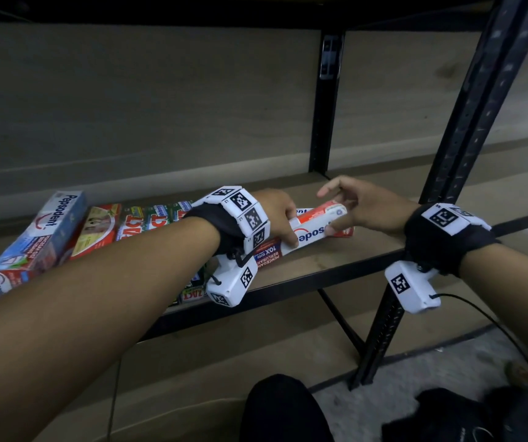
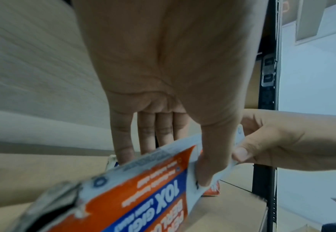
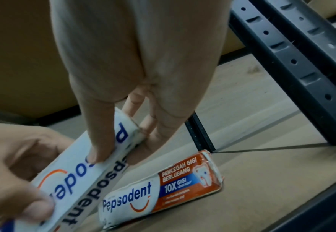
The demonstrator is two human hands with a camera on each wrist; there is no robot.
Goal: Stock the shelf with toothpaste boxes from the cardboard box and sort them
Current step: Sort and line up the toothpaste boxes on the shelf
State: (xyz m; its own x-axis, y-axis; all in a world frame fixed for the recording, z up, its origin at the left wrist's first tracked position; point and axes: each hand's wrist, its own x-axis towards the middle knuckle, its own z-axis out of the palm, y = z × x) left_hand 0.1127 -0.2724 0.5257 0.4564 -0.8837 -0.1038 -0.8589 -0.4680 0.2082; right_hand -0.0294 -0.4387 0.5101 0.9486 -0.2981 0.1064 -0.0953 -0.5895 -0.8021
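Both hands meet over the wooden shelf board point(image 1: 336, 260) of a black metal rack, sharing one Pepsodent toothpaste box point(image 1: 315, 232). The left hand point(image 1: 277, 215) grips the box near its middle, thumb pressed on the white face and fingers wrapped behind it. The right hand point(image 1: 358, 207) pinches the far end of the same box between thumb and fingers, while its index finger sticks out straight and free above.

The held box is a long, narrow carton, white along the stretch that carries the blue "Pepsodent" lettering and a red-orange arc, turning orange-red towards the other end, where a blue band reads "10X GIGI". In the left wrist view the print appears upside down and the end flap looks scuffed. The box is raised just above the shelf board, tilted, not lying flat.

Directly under it, flat on the board, lies a second Pepsodent box point(image 3: 163, 190) of the same design: white logo half, orange half marked "PENCEGAH GIGI BERLUBANG" with a tooth picture, and a dented, worn end point(image 3: 212, 169) pointing towards the rack's rear upright point(image 3: 199, 133).

Further left on the same shelf sits a loose pile of other toothpaste cartons point(image 1: 103, 231): a pale blue Pepsodent carton point(image 1: 55, 228) leaning on top, with red and green ones beside it.
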